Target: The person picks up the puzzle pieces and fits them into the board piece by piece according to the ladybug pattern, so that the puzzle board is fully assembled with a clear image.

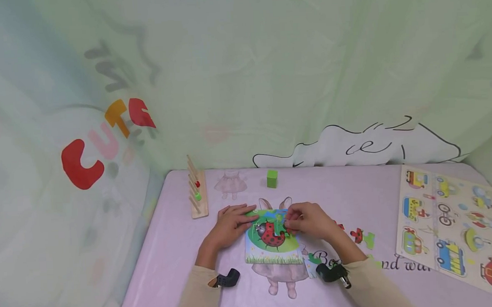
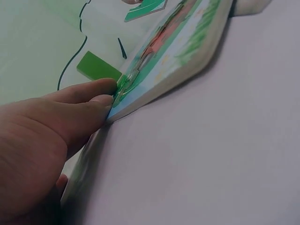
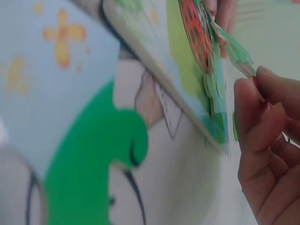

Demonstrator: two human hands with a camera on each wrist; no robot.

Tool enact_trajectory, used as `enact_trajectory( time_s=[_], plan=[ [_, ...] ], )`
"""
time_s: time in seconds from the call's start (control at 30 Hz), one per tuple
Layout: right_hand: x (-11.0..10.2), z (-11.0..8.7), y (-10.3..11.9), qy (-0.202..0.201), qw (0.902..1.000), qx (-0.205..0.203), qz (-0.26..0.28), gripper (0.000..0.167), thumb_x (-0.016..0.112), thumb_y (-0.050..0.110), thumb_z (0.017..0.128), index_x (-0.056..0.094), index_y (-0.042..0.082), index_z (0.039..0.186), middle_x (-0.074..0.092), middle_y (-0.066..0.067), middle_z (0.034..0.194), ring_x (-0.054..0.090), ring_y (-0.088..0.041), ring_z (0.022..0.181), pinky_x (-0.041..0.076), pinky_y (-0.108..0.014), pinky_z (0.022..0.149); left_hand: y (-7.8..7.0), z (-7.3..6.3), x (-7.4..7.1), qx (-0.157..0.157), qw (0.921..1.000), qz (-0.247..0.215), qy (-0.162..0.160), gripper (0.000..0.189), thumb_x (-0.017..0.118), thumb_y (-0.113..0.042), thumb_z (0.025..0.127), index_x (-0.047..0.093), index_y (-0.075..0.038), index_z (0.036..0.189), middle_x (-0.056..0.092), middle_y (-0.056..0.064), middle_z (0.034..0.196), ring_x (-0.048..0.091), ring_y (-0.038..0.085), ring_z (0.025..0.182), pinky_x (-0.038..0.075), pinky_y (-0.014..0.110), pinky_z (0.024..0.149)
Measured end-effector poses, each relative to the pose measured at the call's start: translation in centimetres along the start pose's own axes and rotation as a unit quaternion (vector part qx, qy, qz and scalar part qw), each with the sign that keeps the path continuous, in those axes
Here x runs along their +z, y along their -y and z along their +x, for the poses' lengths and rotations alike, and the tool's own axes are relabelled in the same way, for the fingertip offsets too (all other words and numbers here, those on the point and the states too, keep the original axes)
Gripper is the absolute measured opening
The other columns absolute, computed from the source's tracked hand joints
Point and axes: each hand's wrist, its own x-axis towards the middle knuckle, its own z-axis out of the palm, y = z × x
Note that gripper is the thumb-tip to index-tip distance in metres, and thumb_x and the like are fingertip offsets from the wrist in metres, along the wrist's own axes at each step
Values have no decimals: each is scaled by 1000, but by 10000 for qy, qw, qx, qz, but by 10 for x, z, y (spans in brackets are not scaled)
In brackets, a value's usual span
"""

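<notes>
Pinches 1 puzzle piece in right hand, slanted lengthwise toward puzzle board; rests straight-fingered left hand on board, near ladybug pointing left.

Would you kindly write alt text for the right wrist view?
The right hand pinches a tilted piece close to a ladybug puzzle, with part of the left hand beyond. A blurred green and blue piece lies at left.

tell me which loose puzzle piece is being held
The mostly green piece pinched in the right hand; the other visible loose pieces lie on the table.
</notes>
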Motion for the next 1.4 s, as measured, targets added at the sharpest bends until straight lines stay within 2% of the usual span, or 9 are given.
enact_trajectory(
  time_s=[0.13, 0.37, 0.57, 0.67, 0.8, 0.97, 1.17, 1.4],
  plan=[
    [6, 3, 1, -48, 10000, 24, 3, 9, 75, 14, 92, 68, 8, 89, 66, -1, 75, 66, -12, 64, 50, -23, 58, -5, 1, 0, -51, 9998, 137, -102, 34, 61, -25, 102, 68, -27, 136, 53, -4, 154, 43, 26, 146, 23, 62, 115],
    [21, 5, 10, -232, 9987, 451, 34, 8, 76, 19, 92, 73, 12, 95, 70, 2, 80, 64, -10, 70, 50, -26, 68, -9, 3, 2, -396, 9982, 433, -93, 35, 58, -31, 104, 64, -36, 139, 51, -3, 149, 42, 24, 139, 29, 57, 110],
    [33, 9, 10, -142, 9977, 568, 344, 10, 74, 10, 90, 73, 9, 99, 70, -1, 84, 61, -13, 76, 49, -28, 69, -9, 4, 3, -329, 9980, 512, -169, 35, 58, -31, 104, 64, -37, 138, 52, -3, 145, 43, 25, 136, 32, 55, 106],
    [38, 11, 8, -135, 9978, 494, 423, 13, 74, 7, 88, 73, 6, 101, 71, -2, 83, 64, -12, 75, 51, -29, 68, -8, 4, 4, -279, 9979, 550, -179, 35, 58, -30, 104, 64, -36, 138, 52, -3, 145, 44, 24, 135, 32, 55, 105],
    [42, 14, 11, -213, 9966, 620, 508, 13, 78, 11, 86, 74, 8, 98, 73, -1, 79, 67, -12, 72, 52, -29, 68, -7, 4, 4, -289, 9980, 530, -174, 35, 58, -31, 104, 65, -36, 138, 52, -3, 145, 44, 24, 135, 32, 55, 106],
    [47, 18, 15, -243, 9932, 892, 702, 11, 80, 15, 86, 74, 8, 93, 73, -1, 72, 67, -14, 65, 54, -30, 63, -6, 4, 4, -324, 9976, 599, -146, 35, 57, -31, 105, 64, -37, 138, 51, -3, 146, 43, 24, 136, 31, 56, 107],
    [52, 22, 17, -282, 9857, 1269, 1070, 11, 80, 10, 84, 73, 4, 90, 71, -4, 67, 66, -16, 58, 56, -31, 56, -5, 5, 4, -330, 9977, 590, -103, 36, 56, -32, 105, 62, -38, 140, 50, -3, 147, 43, 24, 136, 31, 56, 108],
    [51, 28, 14, -336, 9795, 1674, 1065, 17, 86, 14, 78, 73, 5, 84, 71, -4, 65, 65, -13, 56, 52, -25, 54, -8, 4, 1, -349, 9984, 443, -64, 35, 56, -31, 105, 63, -37, 139, 50, -2, 148, 43, 26, 136, 30, 57, 108]
  ],
)
